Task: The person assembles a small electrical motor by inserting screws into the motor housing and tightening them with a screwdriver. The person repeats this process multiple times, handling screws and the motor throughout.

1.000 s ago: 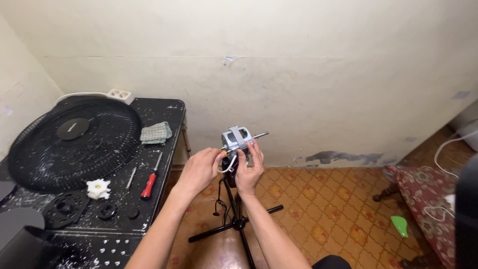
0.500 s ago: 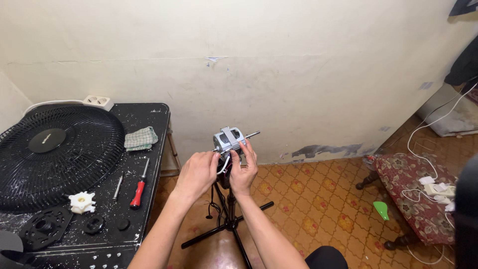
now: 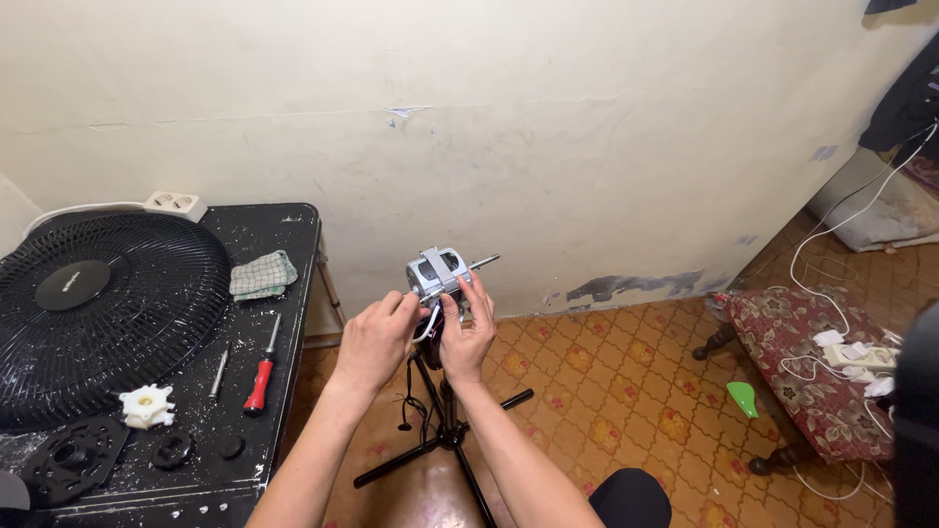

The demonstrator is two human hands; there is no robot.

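You have the bare fan motor point(image 3: 440, 277) on top of its black stand point(image 3: 445, 430), out over the tiled floor and just right of the table point(image 3: 293, 293); the step in hand looks like work on the motor's wiring or housing; your left hand point(image 3: 377, 342) pinches a white wire at the motor's side, fingers curled in on it; your right hand point(image 3: 467, 337) wraps the lower body, thumb pressed against it, steadying. The next move seems to call for a firm right hold while the left works the wire, since the stand is light; the shaft points right, clear of your fingers. On the table lie the fan grille point(image 3: 98, 303), a red screwdriver point(image 3: 260, 376), a white hub point(image 3: 147, 406), a cloth point(image 3: 262, 276); nothing blocks your hands.
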